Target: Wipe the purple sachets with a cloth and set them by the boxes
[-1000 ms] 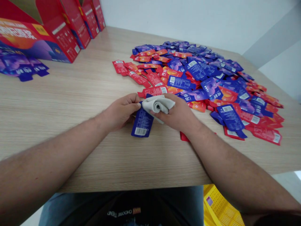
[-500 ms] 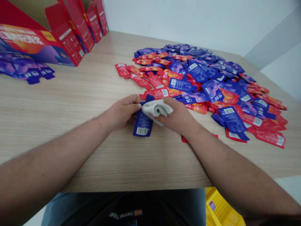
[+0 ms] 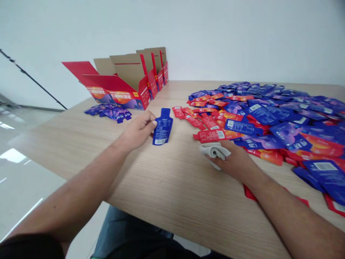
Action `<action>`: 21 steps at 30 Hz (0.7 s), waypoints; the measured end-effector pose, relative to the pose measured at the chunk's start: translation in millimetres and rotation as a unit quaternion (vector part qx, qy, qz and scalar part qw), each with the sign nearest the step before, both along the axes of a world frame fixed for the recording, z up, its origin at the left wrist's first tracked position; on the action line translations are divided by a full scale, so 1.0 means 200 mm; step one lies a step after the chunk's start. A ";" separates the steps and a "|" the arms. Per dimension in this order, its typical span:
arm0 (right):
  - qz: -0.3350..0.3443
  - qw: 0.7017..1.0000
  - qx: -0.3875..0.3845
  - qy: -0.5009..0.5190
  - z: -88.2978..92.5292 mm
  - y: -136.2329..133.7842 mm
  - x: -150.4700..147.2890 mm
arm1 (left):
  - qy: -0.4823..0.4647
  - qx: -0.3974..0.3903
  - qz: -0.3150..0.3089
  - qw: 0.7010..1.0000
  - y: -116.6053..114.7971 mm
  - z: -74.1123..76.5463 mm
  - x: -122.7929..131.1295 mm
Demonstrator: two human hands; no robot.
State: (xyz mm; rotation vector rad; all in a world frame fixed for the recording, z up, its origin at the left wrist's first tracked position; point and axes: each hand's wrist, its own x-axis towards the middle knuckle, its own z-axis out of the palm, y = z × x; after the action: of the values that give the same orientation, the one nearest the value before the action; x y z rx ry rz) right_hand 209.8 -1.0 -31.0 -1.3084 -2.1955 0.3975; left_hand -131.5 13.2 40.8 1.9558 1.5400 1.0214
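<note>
Near the middle of the surface [image 3: 167,190], a little left, one blue pouch [image 3: 163,130] is in your left hand [image 3: 140,130]: thumb pressed on its left edge, fingers behind and mostly hidden. Neck points to the far side; printed face toward you, barcode at the near end. Cannot tell whether the pouch touches the surface.

Your right hand [image 3: 235,160], well apart to the right, is curled around a pale grey cloth [image 3: 214,151], rolled end toward you. Fingertips hidden; tightness of the grip cannot be told.

Just beyond the cloth, a red pouch [image 3: 209,136] lies at the left edge of a wide pile of red and blue pouches [image 3: 269,113] that spreads far and right. Another red packet [image 3: 249,193] shows partly under your right forearm [image 3: 280,210].

Far left, beyond your left hand: a small heap of blue-purple pouches [image 3: 109,110], just in front of a row of open red cartons [image 3: 117,95], flaps raised, brown inside. Pale wall [image 3: 215,43] behind.
</note>
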 end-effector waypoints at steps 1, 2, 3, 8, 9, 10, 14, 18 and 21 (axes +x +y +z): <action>0.008 1.000 0.004 -0.002 0.00 0.00 0.00 | 0.062 0.026 0.026 0.997 0.00 0.02 -0.09; 0.013 1.000 0.008 -0.005 0.01 0.00 0.00 | 0.135 0.049 0.049 0.988 0.01 0.04 -0.18; 0.015 1.000 0.012 -0.008 0.01 0.00 -0.01 | 0.215 0.074 0.072 0.971 0.02 0.06 -0.27; 0.023 0.999 0.019 -0.011 0.01 0.00 -0.01 | 0.398 0.168 0.179 0.884 0.17 0.15 -0.67; 0.026 0.999 0.017 -0.009 0.01 0.00 -0.01 | 0.381 0.165 0.189 0.890 0.21 0.16 -0.74; 0.029 0.999 0.015 -0.007 0.01 0.00 -0.02 | 0.373 0.163 0.198 0.892 0.24 0.15 -0.79; 0.047 0.999 0.008 -0.003 0.00 0.00 -0.01 | 0.356 0.108 0.228 0.900 0.29 0.02 -0.86; 0.060 0.998 -0.005 -0.013 -0.02 0.00 -0.02 | 0.346 0.081 0.186 0.916 0.24 -0.16 -0.67; 0.064 0.998 -0.014 -0.024 -0.01 -0.01 -0.03 | 0.330 0.063 0.102 0.936 0.15 -0.23 -0.40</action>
State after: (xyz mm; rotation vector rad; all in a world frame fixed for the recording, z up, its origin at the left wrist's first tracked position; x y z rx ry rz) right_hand 204.0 -3.4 -32.2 -1.2062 -2.3293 0.4533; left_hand -212.0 44.0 -5.2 2.4220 2.1035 0.5579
